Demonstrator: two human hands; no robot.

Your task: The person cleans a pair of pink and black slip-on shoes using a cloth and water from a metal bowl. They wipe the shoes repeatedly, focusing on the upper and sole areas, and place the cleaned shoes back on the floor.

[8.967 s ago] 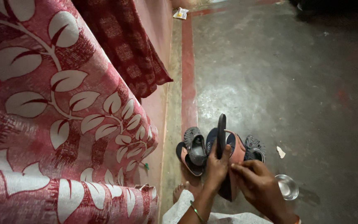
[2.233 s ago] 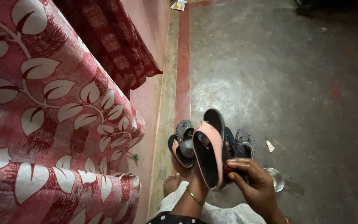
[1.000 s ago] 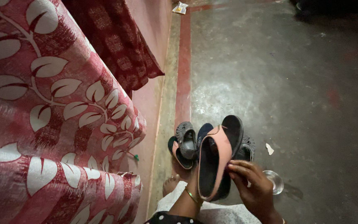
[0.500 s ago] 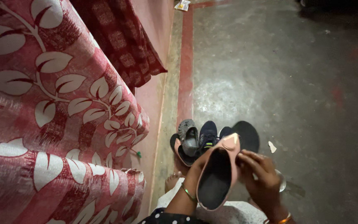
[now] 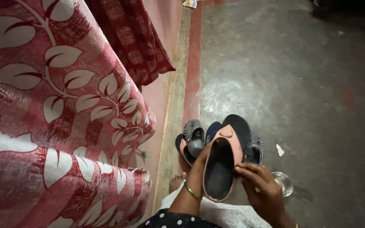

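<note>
Left hand (image 5: 200, 162) grips the pink sandal (image 5: 221, 166) from behind, fingers seemingly hidden; right hand (image 5: 256, 183) pinches its edge, above shoes (image 5: 195, 139) on the floor (image 5: 284, 84).

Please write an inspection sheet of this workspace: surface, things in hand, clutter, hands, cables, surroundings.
Surface: grey concrete floor, stained, with a red border stripe.
Things in hand: pink sandal with a dark insole, held off the floor.
Clutter: other footwear in a pile, small steel bowl, paper scrap.
Hands: left hand grips the sandal's edge; right hand touches its other side.
Cables: nothing seen.
Surroundings: red leaf-pattern cloth at left.
</note>
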